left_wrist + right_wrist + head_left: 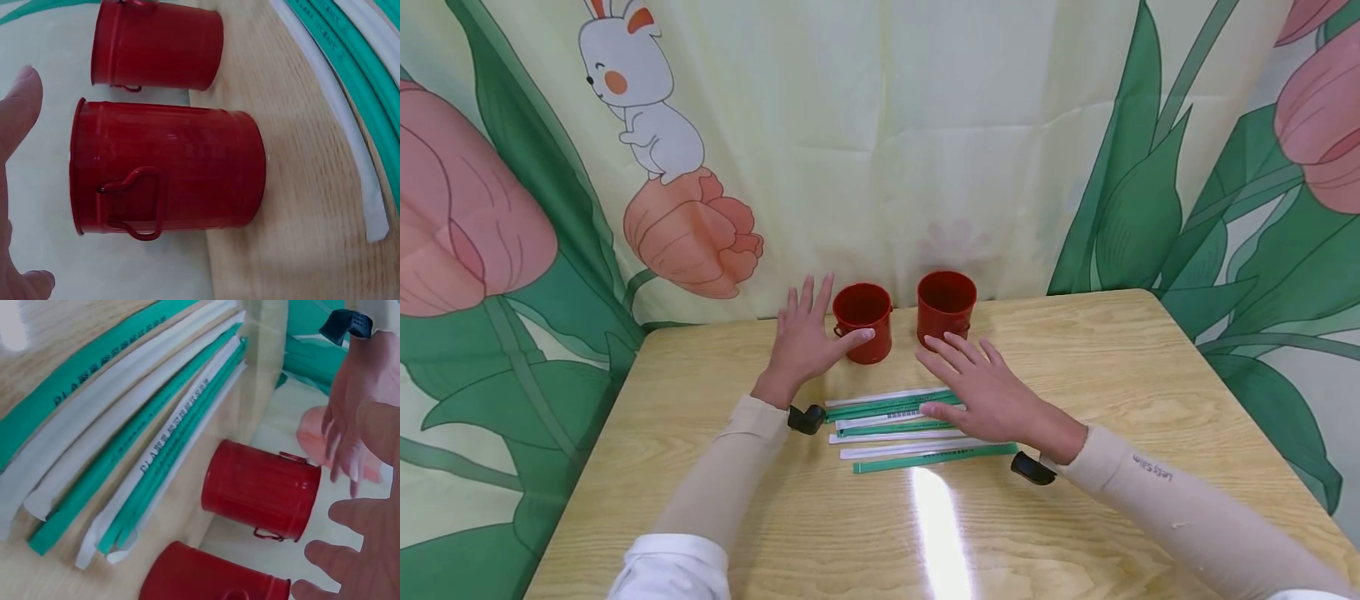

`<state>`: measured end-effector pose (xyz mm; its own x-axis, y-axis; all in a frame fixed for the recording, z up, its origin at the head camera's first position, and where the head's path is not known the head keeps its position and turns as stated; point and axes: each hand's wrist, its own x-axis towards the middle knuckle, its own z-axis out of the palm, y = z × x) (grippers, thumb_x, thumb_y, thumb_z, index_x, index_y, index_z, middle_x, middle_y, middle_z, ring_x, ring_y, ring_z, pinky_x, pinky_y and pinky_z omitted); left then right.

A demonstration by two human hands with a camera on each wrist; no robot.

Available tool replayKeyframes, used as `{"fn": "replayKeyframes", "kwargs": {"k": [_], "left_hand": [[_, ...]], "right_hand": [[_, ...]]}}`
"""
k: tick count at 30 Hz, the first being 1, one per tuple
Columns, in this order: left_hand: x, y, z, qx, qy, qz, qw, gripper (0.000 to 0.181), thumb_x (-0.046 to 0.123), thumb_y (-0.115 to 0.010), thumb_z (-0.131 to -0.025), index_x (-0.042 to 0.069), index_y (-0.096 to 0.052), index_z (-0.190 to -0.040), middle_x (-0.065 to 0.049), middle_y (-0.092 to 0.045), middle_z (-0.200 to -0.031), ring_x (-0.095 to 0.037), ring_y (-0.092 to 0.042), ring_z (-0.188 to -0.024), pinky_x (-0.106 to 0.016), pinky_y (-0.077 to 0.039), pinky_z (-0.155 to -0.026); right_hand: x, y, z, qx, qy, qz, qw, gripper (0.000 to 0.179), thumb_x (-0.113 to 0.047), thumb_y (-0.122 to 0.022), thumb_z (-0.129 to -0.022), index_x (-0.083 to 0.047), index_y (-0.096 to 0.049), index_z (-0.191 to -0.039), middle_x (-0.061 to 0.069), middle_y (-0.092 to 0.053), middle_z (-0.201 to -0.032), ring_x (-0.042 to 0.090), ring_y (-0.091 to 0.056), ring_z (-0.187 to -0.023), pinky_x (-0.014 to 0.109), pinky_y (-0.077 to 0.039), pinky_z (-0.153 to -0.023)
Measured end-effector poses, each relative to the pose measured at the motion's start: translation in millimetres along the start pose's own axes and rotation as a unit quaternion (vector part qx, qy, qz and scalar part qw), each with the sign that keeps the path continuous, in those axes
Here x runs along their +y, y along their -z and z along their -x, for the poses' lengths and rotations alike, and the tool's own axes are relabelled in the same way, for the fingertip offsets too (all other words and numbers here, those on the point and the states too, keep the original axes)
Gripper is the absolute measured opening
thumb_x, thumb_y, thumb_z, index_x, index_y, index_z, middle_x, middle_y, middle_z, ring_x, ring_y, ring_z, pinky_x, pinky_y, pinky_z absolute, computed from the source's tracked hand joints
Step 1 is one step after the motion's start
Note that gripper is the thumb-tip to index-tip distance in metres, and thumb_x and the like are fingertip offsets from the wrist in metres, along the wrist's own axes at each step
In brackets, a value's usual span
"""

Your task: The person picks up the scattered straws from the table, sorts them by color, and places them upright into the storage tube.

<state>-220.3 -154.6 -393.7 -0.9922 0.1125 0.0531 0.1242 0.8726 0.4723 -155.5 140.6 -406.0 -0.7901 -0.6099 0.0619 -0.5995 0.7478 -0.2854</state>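
Observation:
Two small red metal buckets with side handles stand upright at the back of the table: the left bucket [865, 329] and the right bucket [945, 308]. My left hand [805, 337] is spread just left of the left bucket, its thumb in front of the rim; whether it touches cannot be told. Above the right end of several wrapped straws [895, 451], my right hand [985, 396] hovers with its fingers spread, holding nothing. Those straws lie side by side, some in green wrappers [81, 500] and some in white wrappers [150, 384], with printing on several.
The wooden table [1075, 375] ends just behind the buckets. A cloth backdrop [970, 150] with a rabbit and tulips hangs there. Light glares off the tabletop in front of the straws. Each wrist carries a small black device [807, 419].

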Motion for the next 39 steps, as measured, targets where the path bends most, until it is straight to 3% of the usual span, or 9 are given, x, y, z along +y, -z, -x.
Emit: {"fn": "replayKeyframes", "kwargs": {"k": [6, 10, 14, 21, 26, 39], "left_hand": [[-6.3, -8.6, -5.3, 0.018, -0.009, 0.095, 0.9953, 0.114, 0.066, -0.073, -0.085, 0.032, -0.003, -0.169, -0.007, -0.004, -0.178, -0.043, -0.001, -0.164, -0.073, -0.018, -0.126], [-10.0, -14.4, -8.9, 0.024, -0.012, 0.176, 0.9839, 0.115, 0.057, -0.081, -0.083, 0.033, -0.007, -0.169, -0.001, -0.011, -0.178, -0.036, -0.010, -0.164, -0.069, -0.031, -0.122], [-13.4, -19.5, -13.0, 0.032, -0.005, 0.222, 0.9744, 0.114, 0.052, -0.084, -0.083, 0.031, -0.012, -0.168, 0.002, -0.018, -0.177, -0.032, -0.021, -0.162, -0.062, -0.042, -0.118], [-15.9, -23.4, -19.8, 0.042, 0.009, 0.286, 0.9573, 0.114, 0.044, -0.088, -0.082, 0.031, -0.015, -0.168, 0.002, -0.022, -0.175, -0.037, -0.028, -0.159, -0.057, -0.044, -0.119], [-15.3, -24.1, -22.1, 0.043, 0.001, 0.307, 0.9506, 0.114, 0.039, -0.089, -0.083, 0.029, -0.015, -0.168, 0.001, -0.024, -0.175, -0.032, -0.027, -0.160, -0.055, -0.038, -0.124], [-7.9, -22.6, -26.9, 0.035, 0.010, 0.321, 0.9465, 0.106, 0.032, -0.089, -0.083, 0.025, -0.023, -0.167, 0.000, -0.029, -0.173, -0.034, -0.030, -0.159, -0.054, -0.044, -0.119]], "right_hand": [[3.0, -4.9, -1.4, -0.008, -0.004, -0.010, 0.9999, 0.081, -0.054, -0.065, -0.098, -0.022, -0.032, -0.165, 0.009, -0.030, -0.172, 0.039, -0.022, -0.160, 0.073, -0.019, -0.124], [5.4, -8.4, -3.0, -0.025, -0.013, -0.020, 0.9994, 0.080, -0.055, -0.064, -0.098, -0.022, -0.033, -0.164, 0.008, -0.030, -0.172, 0.038, -0.022, -0.160, 0.073, -0.019, -0.125], [9.9, -12.1, -6.0, -0.033, -0.011, -0.025, 0.9991, 0.079, -0.056, -0.063, -0.098, -0.022, -0.034, -0.164, 0.008, -0.031, -0.172, 0.037, -0.025, -0.159, 0.071, -0.022, -0.125], [16.4, -17.1, -11.0, -0.034, -0.001, -0.039, 0.9987, 0.076, -0.053, -0.064, -0.099, -0.019, -0.039, -0.162, 0.011, -0.034, -0.170, 0.038, -0.030, -0.157, 0.068, -0.027, -0.124], [19.4, -22.5, -13.7, -0.034, -0.007, -0.052, 0.9981, 0.074, -0.052, -0.064, -0.099, -0.018, -0.041, -0.161, 0.011, -0.038, -0.169, 0.039, -0.033, -0.156, 0.065, -0.029, -0.125], [22.3, -21.8, -23.0, -0.052, -0.011, -0.100, 0.9936, 0.066, -0.049, -0.060, -0.103, -0.013, -0.046, -0.157, 0.012, -0.043, -0.165, 0.039, -0.035, -0.155, 0.064, -0.033, -0.124]]}}
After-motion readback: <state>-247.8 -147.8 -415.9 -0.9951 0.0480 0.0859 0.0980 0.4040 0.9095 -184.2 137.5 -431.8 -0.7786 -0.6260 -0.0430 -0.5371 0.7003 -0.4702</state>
